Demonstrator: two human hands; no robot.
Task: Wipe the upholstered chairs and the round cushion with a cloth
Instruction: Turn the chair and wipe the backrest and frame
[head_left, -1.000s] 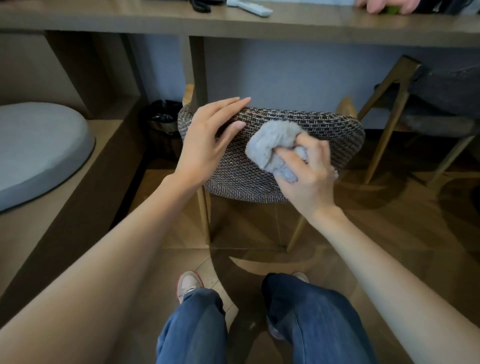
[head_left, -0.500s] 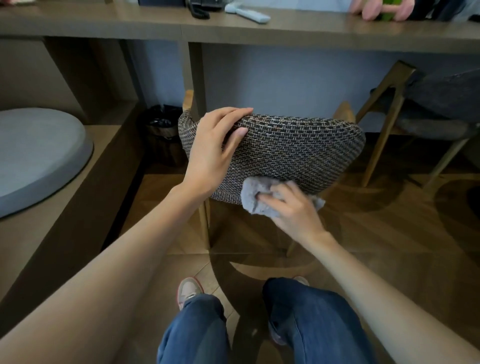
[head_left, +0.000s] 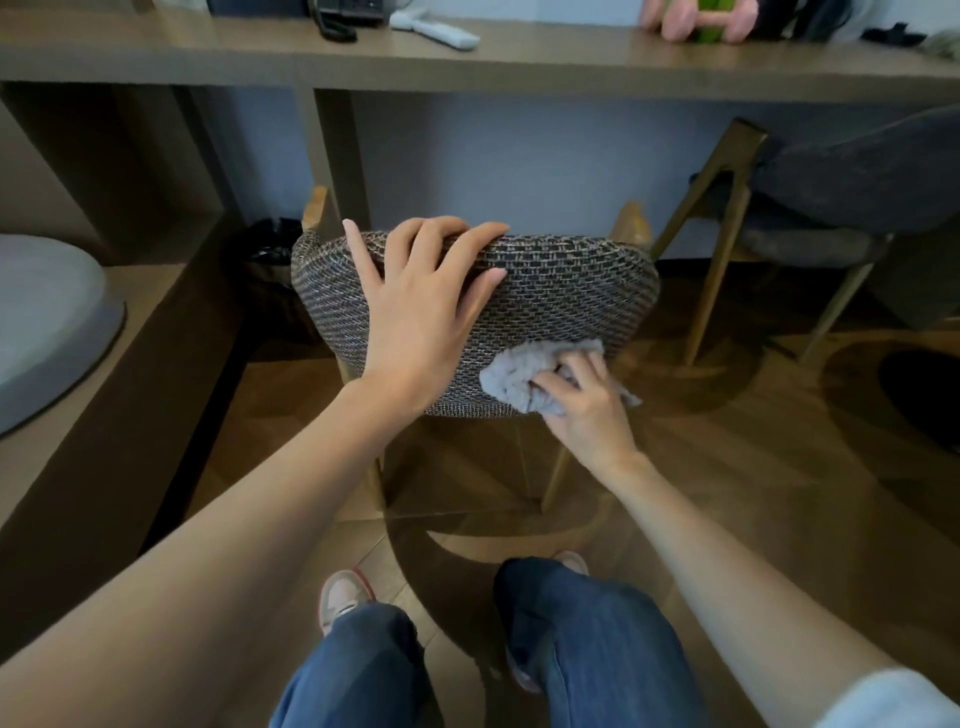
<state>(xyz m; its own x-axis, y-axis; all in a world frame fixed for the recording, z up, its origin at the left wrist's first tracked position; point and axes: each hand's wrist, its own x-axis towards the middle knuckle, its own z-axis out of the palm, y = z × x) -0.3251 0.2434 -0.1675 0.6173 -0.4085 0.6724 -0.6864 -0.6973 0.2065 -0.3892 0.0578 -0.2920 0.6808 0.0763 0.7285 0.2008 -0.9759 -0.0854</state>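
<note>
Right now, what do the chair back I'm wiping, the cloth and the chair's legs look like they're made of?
The chair back: coarse woven upholstery fabric, matte; dark and tan threads show a basket-like weave. The cloth: grey, soft and nubby, probably microfibre or terry; it bunches loosely. The legs: likely light wood with a slight sheen, judging by the tan colour; grain is unclear.

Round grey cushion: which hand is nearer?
Left. The left hand holds the woven chair back, right of the cushion; the right hand, gripping the cloth, is farther right.
</note>
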